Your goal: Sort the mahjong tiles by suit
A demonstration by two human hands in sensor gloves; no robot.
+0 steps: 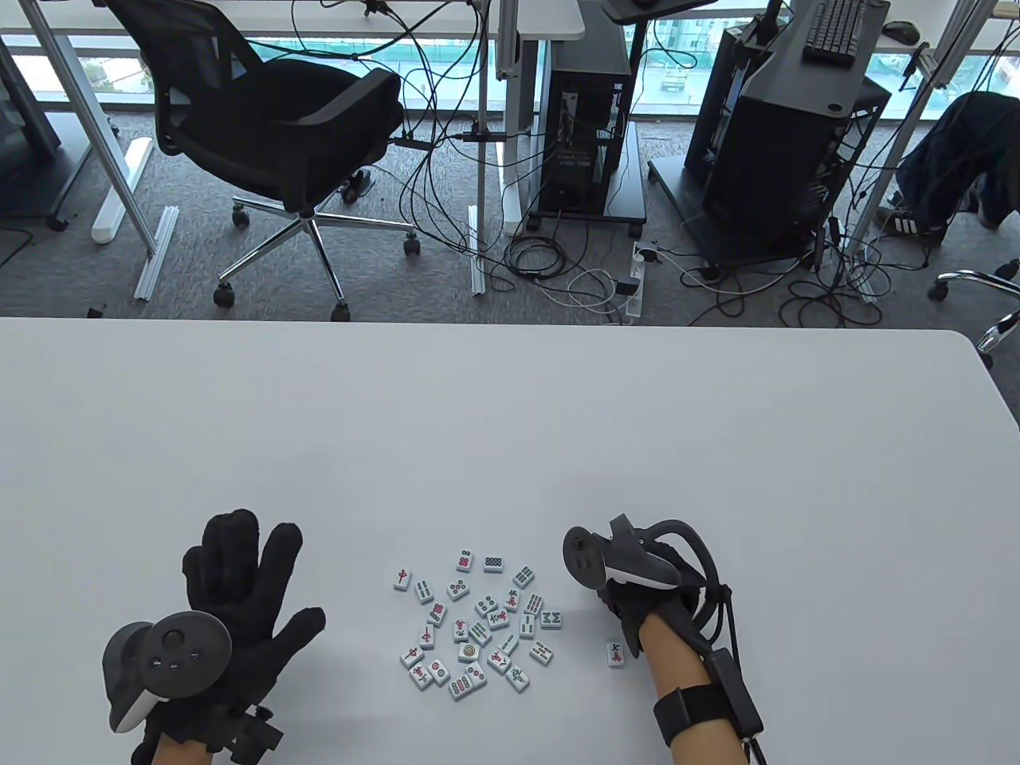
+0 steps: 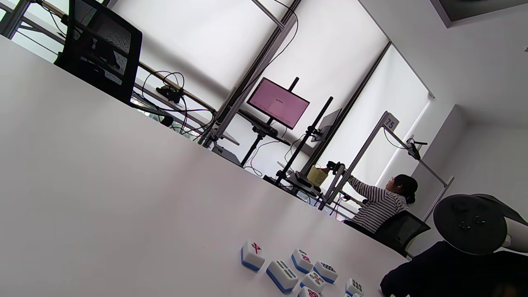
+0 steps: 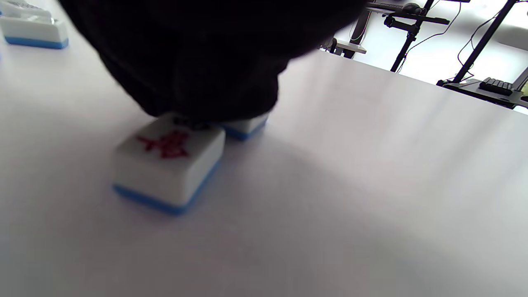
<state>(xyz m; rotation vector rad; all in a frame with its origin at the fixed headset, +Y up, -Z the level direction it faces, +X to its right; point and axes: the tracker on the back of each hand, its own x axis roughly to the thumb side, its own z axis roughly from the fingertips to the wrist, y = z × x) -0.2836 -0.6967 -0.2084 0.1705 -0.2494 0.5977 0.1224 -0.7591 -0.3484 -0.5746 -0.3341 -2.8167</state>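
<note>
fingers of my left hand (image 1: pixel 239 590) lie flat and spread on the white table (image 1: pixel 510 430), left of the tile pile (image 1: pixel 474 629). my right hand (image 1: pixel 637 594) sits right of the pile, bent down over two tiles. one red-marked tile (image 3: pixel 169 165) pokes out under it. i cannot tell if that hand grips anything.

Left hand (image 1: pixel 239 586): black fabric sensor glove covering all fingers.
Left tracker (image 1: pixel 163 657): dark grey ring with round buttons, white handle below.
Right hand (image 1: pixel 637 610): black glove, same fabric.
Right tracker (image 1: pixel 617 558): dark grey disc on a white-and-black body.
Right wrist strap (image 1: pixel 689 713): black band, black box, black cable looping upward.
</note>
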